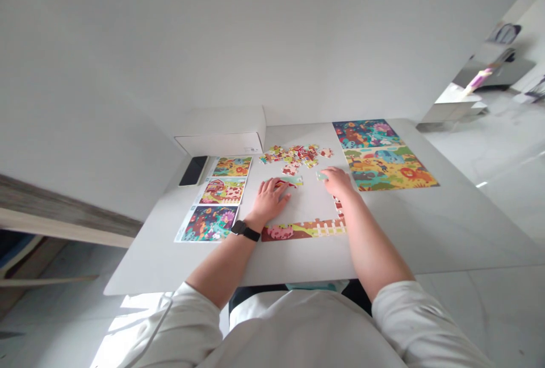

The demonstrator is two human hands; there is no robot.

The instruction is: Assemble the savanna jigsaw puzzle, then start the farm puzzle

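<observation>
My left hand (271, 200) lies flat with its fingers spread, the fingertips on joined red and green puzzle pieces (294, 180) that it partly covers. Between the fingertips of my right hand (339, 181) is a pale green puzzle piece (321, 175), just right of those joined pieces. Nearer my body runs an assembled bottom strip (302, 230) with pink pigs and a white fence. A short column of joined pieces (338, 207) rises from its right end, partly hidden by my right forearm. Loose puzzle pieces (300, 155) are heaped beyond both hands.
At left, a sheet with three small pictures (221, 192) lies beside a dark phone (193, 171). A white box (219, 143) stands behind them against the wall. Two finished animal puzzles (389, 168) lie at right on the white table (395, 231).
</observation>
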